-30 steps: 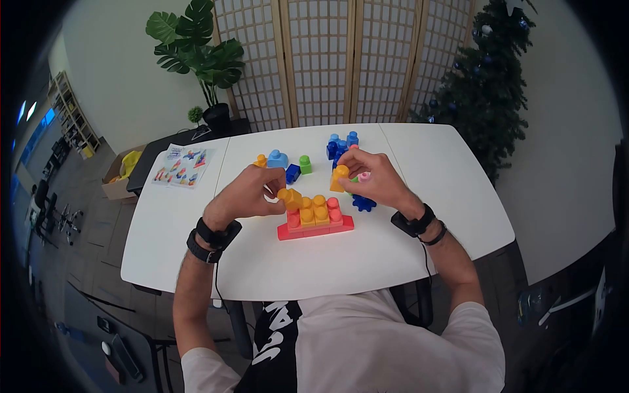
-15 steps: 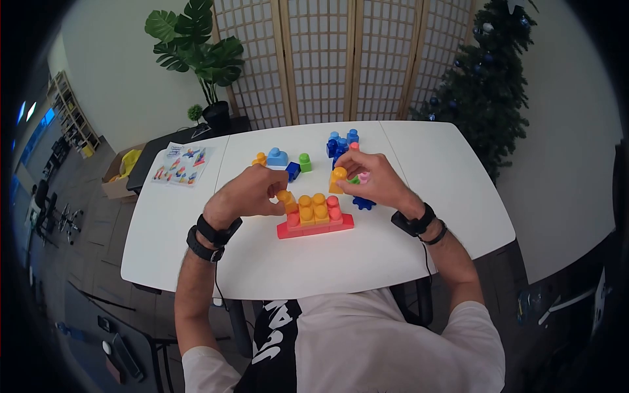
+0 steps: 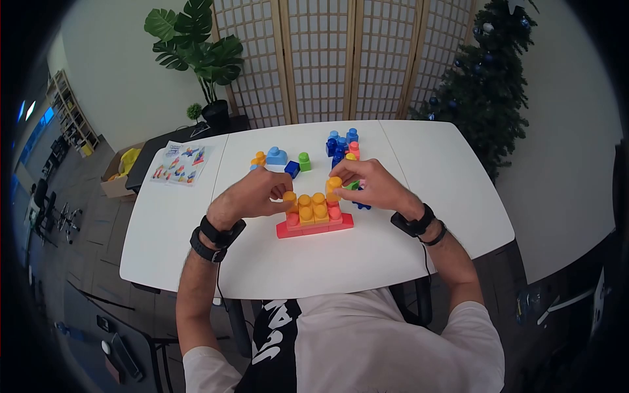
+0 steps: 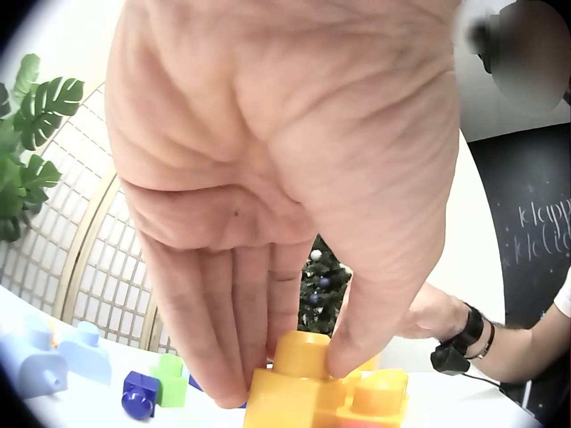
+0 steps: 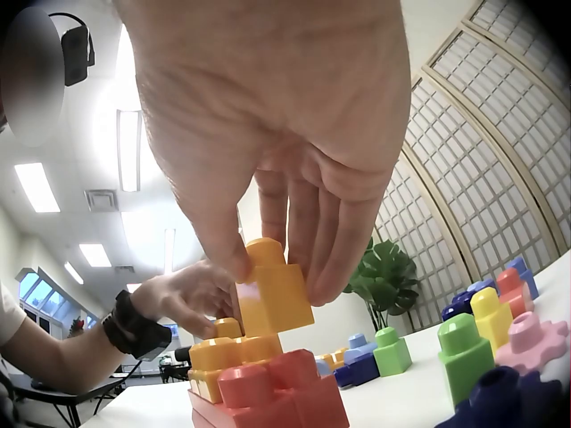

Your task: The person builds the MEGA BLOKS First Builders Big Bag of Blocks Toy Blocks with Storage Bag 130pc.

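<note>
In the head view a long red base [image 3: 316, 230] lies near the middle of the table, with red blocks [image 5: 243, 386] along its top. Yellow-orange blocks [image 3: 313, 211] are stacked at its centre. The left hand [image 3: 255, 191] pinches a yellow-orange block [image 4: 290, 399] by its stud, upright at the left end of the row. Between thumb and fingers the right hand [image 3: 373, 185] grips another yellow-orange block [image 5: 273, 300], close over the red studs at the right end. A gap shows below that block in the right wrist view.
Behind the left hand are a light blue block [image 3: 276, 156], a dark blue block [image 3: 292, 169] and a green block [image 3: 304, 162]. More blue blocks [image 3: 338, 147] cluster at the back right. A picture sheet [image 3: 181, 164] lies at the table's left.
The left block has gone from tilted to upright as the left hand set it down on the row's left end. The right hand has brought its block leftward over the right end.
</note>
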A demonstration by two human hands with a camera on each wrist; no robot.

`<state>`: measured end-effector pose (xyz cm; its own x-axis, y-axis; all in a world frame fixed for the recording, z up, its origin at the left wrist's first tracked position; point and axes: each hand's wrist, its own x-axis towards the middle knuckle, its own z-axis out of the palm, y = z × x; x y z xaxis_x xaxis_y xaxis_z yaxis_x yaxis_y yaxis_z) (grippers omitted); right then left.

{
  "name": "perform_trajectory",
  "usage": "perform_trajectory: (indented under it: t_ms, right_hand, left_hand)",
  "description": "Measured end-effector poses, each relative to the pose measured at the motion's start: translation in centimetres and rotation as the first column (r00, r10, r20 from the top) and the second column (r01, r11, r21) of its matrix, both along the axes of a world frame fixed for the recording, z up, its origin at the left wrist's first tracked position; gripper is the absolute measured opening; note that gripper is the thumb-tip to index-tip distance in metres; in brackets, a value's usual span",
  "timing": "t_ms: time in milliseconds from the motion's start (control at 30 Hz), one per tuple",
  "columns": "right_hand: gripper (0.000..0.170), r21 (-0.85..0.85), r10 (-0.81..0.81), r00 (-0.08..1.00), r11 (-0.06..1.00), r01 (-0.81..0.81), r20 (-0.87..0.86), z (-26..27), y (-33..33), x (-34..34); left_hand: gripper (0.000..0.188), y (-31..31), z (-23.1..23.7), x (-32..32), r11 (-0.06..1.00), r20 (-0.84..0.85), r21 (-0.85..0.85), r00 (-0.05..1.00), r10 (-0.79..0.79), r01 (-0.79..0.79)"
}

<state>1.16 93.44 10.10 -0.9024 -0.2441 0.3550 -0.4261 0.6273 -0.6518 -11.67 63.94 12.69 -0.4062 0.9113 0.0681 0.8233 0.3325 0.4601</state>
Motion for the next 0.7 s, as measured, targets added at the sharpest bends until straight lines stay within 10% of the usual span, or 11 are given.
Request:
perform_trajectory:
  t_ms: [700]
  right_hand:
    - [0.027,0.082,0.044,0.995,0.995,-0.051,0.085,-0.1,-0.4,-0.2]
  left_hand:
    - [0.026,-0.1,-1.5,-0.3,0.994,-0.021,0.108,1.000,-0.022,0.025]
